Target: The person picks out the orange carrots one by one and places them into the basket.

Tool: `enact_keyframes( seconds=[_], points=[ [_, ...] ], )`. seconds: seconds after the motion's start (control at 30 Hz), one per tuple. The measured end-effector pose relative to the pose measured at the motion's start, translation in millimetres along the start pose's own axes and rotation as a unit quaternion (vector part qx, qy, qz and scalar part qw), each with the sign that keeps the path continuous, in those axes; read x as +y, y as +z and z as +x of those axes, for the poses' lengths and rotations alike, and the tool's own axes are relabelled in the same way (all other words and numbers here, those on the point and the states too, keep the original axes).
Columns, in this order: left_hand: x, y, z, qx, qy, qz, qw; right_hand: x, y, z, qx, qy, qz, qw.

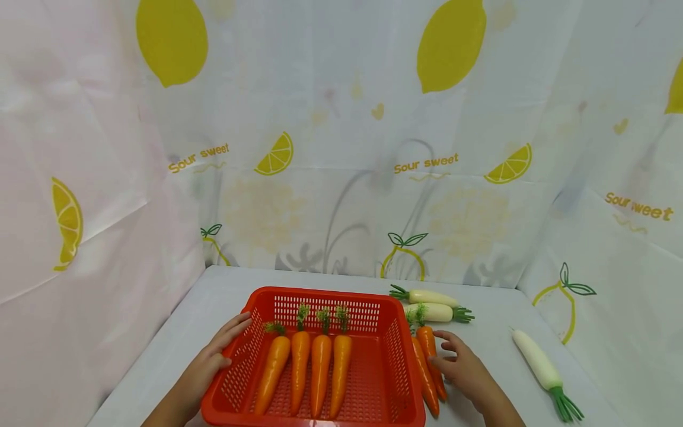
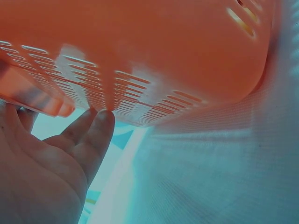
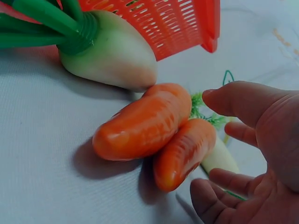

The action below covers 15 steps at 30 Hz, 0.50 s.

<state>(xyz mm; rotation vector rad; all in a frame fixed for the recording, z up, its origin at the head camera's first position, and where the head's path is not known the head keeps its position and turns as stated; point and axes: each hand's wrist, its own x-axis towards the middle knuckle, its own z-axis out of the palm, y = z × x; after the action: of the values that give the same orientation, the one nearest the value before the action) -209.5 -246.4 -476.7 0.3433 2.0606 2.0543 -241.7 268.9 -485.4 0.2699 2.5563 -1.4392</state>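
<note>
A red plastic basket (image 1: 392, 356) holds several orange carrots (image 1: 300, 367) with leafy green tops. My left hand (image 1: 205, 365) is at its left side. In the left wrist view, straight fingers (image 2: 96, 133) touch the slotted outer wall (image 2: 154, 88) below the rim. Two more carrots (image 3: 140, 123) lie outside, along the basket's right wall. Beside them, my right hand (image 1: 464, 367) has its fingers spread, thumb and fingers apart; the right wrist view shows a gap between it and the carrots.
Two white radishes (image 1: 429, 312) lie behind the basket's right corner. Another radish (image 1: 536, 359) rests at the far right of the table. In the right wrist view, a radish (image 3: 110, 53) lies close by the basket. Lemon-printed cloth walls (image 1: 341, 225) surround the table's back and sides.
</note>
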Motion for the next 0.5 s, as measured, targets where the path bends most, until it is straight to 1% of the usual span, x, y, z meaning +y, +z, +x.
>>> enact_keyframes(
  seconds=[0.1,0.3,0.5],
  points=[
    [0.5,0.3,0.1,0.0,0.002,0.01,1.0,3.4,0.7,0.7,-0.004,-0.002,0.003,1.0],
    [1.6,0.4,1.1,-0.001,0.019,0.036,0.9992,6.1,1.2,1.4,-0.005,-0.008,-0.003,1.0],
    [2.0,0.2,-0.1,0.003,0.016,0.045,0.9989,10.6,4.3,4.1,-0.009,-0.008,-0.014,0.9998]
  ],
)
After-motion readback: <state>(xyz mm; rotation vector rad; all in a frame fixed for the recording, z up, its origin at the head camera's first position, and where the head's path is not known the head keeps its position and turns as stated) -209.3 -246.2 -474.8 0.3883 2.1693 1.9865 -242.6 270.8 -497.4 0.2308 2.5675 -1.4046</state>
